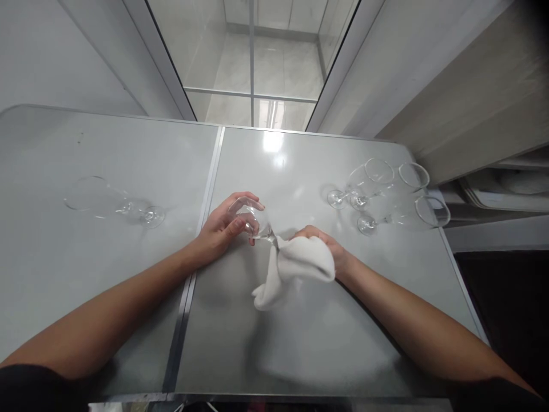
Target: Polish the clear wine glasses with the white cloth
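Far left, one clear glass (124, 208) stands alone on the pale table (171, 149). Across to the middle now, and the left hand (221, 226) curls around the bowl of a tilted glass (259, 222), thumb on the near side. Just right of it, a white cloth (302, 257) bunches at the stem, one end drooping; the right hand (326, 237) grips that cloth, its fingers mostly hidden. Over on the right, three more glasses (392, 187) stand close together.
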The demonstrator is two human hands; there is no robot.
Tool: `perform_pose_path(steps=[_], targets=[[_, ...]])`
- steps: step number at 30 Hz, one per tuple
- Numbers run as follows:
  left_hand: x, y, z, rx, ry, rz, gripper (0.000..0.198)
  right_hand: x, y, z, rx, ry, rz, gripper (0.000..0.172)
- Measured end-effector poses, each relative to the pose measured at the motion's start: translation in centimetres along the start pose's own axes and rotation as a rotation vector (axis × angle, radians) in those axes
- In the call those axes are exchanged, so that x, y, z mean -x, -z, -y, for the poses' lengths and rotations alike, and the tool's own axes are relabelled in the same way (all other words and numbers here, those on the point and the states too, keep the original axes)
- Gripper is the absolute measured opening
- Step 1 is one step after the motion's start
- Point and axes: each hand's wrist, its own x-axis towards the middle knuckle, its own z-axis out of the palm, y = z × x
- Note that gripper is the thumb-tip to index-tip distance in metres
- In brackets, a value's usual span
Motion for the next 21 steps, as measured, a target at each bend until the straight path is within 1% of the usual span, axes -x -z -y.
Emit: perform_pose_path(steps=[1,2,3,4,6,7,8,9,11,14,17,19,21], targets=[[0.0,0.1,0.1,0.005,0.004,0.0,0.05,-0.2,0.0,-0.2,0.049,0.065,0.056,0.039],[0.0,0.1,0.1,0.004,0.002,-0.014,0.049,-0.4,0.0,-0.4,0.088,0.145,0.077,0.033],[0.0,0.2,0.1,-0.002,-0.007,-0.042,0.048,-0.6,-0.1,-0.6,0.116,0.224,0.053,0.027],[0.0,0.2,0.2,-0.012,-0.019,-0.081,0.046,-0.8,-0.2,-0.7,0.138,0.282,-0.019,0.024],[-0.1,0.1,0.1,-0.029,-0.04,-0.151,0.043,-1.1,-0.4,-0.8,0.148,0.373,-0.237,0.024],[-0.1,0.1,0.0,-0.032,-0.043,-0.165,0.042,-1.2,-0.5,-0.8,0.138,0.407,-0.335,0.027],[-0.1,0.0,-0.1,-0.032,-0.042,-0.164,0.042,-1.3,-0.5,-0.7,0.12,0.428,-0.407,0.028],[-0.1,0.0,-0.2,-0.033,-0.04,-0.15,0.044,-1.4,-0.5,-0.6,0.092,0.434,-0.448,0.027],[-0.2,-0.1,-0.4,-0.043,-0.046,-0.112,0.047,-1.5,-0.3,-0.4,0.015,0.395,-0.458,0.024],[-0.2,-0.1,-0.6,-0.067,-0.079,-0.092,0.054,-1.5,0.3,-0.3,-0.08,0.305,-0.355,0.024],[-0.2,0.1,-0.5,-0.079,-0.119,-0.12,0.057,-1.5,0.6,-0.3,-0.093,0.279,-0.294,0.029],[-0.1,0.2,-0.2,-0.083,-0.114,-0.152,0.058,-1.5,0.5,-0.3,-0.071,0.297,-0.311,0.032],[-0.1,0.3,0.2,-0.077,-0.066,-0.191,0.053,-1.4,0.3,-0.4,-0.03,0.33,-0.363,0.033]])
